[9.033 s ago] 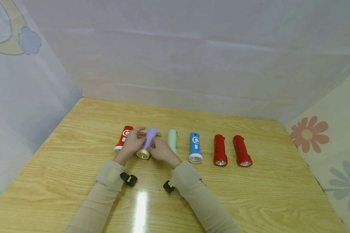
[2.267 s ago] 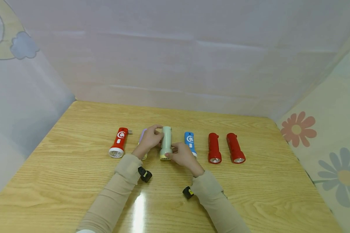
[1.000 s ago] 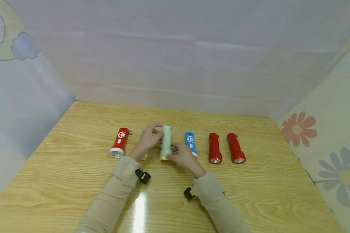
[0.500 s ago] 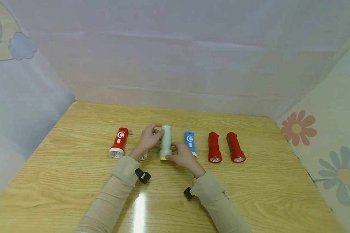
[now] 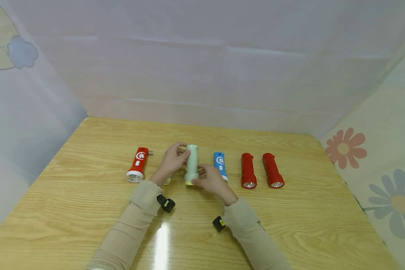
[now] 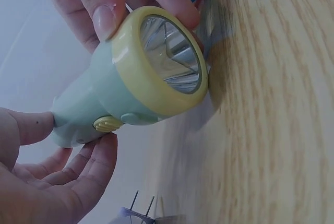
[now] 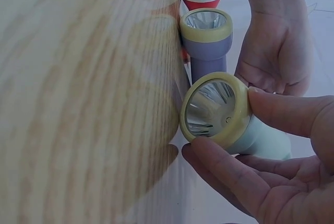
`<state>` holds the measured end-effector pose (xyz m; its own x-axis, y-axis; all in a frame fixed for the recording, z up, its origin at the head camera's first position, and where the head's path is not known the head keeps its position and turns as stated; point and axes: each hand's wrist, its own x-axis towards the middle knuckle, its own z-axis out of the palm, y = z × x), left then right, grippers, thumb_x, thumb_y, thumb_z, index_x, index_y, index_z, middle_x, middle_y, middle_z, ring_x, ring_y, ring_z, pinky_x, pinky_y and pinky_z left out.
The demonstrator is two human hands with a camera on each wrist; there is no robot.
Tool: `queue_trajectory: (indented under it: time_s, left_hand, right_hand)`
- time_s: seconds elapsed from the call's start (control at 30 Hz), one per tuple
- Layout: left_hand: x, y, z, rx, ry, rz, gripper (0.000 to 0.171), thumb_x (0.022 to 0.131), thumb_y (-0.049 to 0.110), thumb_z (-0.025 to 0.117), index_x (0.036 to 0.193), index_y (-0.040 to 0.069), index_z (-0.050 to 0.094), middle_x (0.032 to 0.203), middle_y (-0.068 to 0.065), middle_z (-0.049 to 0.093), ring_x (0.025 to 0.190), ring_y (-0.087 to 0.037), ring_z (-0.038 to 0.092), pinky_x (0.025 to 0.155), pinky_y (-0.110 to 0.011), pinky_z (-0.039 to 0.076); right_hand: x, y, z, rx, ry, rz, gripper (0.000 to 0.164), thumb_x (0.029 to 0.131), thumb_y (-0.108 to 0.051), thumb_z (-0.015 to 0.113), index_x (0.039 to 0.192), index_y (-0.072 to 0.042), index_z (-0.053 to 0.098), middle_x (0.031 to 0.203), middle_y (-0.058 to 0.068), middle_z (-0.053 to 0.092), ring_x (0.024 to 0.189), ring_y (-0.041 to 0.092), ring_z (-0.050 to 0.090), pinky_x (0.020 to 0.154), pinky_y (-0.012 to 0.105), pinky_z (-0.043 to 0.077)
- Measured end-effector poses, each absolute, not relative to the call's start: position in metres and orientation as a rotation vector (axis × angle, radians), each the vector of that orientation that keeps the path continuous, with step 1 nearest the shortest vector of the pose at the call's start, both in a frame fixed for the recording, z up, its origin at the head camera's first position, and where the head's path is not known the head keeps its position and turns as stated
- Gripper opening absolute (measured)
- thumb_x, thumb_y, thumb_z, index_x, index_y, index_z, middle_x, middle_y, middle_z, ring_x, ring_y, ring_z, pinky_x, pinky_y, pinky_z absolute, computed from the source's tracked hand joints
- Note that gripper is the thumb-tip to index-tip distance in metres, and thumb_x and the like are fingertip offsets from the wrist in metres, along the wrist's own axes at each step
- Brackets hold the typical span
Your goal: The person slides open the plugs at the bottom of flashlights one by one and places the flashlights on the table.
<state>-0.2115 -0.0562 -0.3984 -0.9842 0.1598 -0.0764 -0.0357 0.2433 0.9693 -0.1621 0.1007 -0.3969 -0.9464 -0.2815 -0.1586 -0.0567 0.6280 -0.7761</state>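
In the head view, both hands hold a mint-green flashlight (image 5: 192, 161) with a yellow head. My left hand (image 5: 172, 161) grips its narrow tail end between thumb and fingers. My right hand (image 5: 212, 180) pinches the yellow head from the right. The left wrist view shows a ridged yellow switch (image 6: 107, 124) on the side of the body. The lens (image 7: 211, 108) faces the near side, its rim close to the tabletop in the right wrist view. Just left lies a purple flashlight (image 7: 207, 57) with a yellow head, mostly hidden behind my left hand in the head view.
A red flashlight (image 5: 138, 164) with a white head lies at the left, metal prongs sticking out near its tail. Right of my hands are a blue flashlight (image 5: 220, 165) and two plain red flashlights (image 5: 248, 168). All rest on the wooden table (image 5: 290, 225), in front of a fabric backdrop.
Nine seconds ago both hands were on the purple flashlight; since then they have moved right to the mint-green one. Over the last second the hands and flashlight stay almost still.
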Motion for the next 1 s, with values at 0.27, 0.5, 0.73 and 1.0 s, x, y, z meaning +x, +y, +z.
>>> queue_trajectory:
  time_s: [0.27,0.5,0.73,1.0]
  left_hand:
    - [-0.2099,-0.0555,-0.3974,0.136,2.345,1.867,0.038,0.094,0.013,0.052,0.129,0.001,0.044,0.111,-0.02,0.057,0.091,-0.03,0.059,0.075,-0.041,0.051]
    - [-0.2074,-0.0567,-0.3972,0.22,2.357,1.891,0.037,0.093,0.012,0.052,0.128,0.001,0.045,0.109,-0.02,0.058,0.092,-0.03,0.06,0.075,-0.042,0.051]
    - [-0.2038,-0.0564,-0.3962,0.281,2.357,1.93,0.035,0.093,0.01,0.053,0.126,0.001,0.047,0.107,-0.02,0.058,0.092,-0.029,0.059,0.076,-0.045,0.05]
    - [-0.2016,-0.0563,-0.3958,0.323,2.39,1.911,0.034,0.092,0.01,0.054,0.125,0.004,0.048,0.109,-0.019,0.059,0.092,-0.029,0.059,0.076,-0.045,0.05]
  right_hand:
    - [-0.163,0.1,-0.3978,-0.268,2.599,-1.221,0.052,0.079,-0.014,0.071,0.122,0.006,0.051,0.11,0.019,0.059,0.093,0.029,0.061,0.073,0.035,0.051]
    - [-0.1629,0.0997,-0.395,-0.228,2.621,-1.167,0.043,0.077,-0.018,0.074,0.111,0.005,0.06,0.099,0.013,0.064,0.086,0.023,0.061,0.067,0.032,0.05]
    - [-0.1628,0.1003,-0.3935,-0.232,2.624,-1.149,0.037,0.082,-0.02,0.068,0.109,0.004,0.062,0.098,0.012,0.065,0.085,0.021,0.062,0.068,0.031,0.05]
    - [-0.1639,0.1007,-0.3939,-0.254,2.605,-1.136,0.033,0.083,-0.017,0.067,0.108,0.005,0.062,0.093,0.011,0.066,0.073,0.017,0.062,0.06,0.027,0.05]
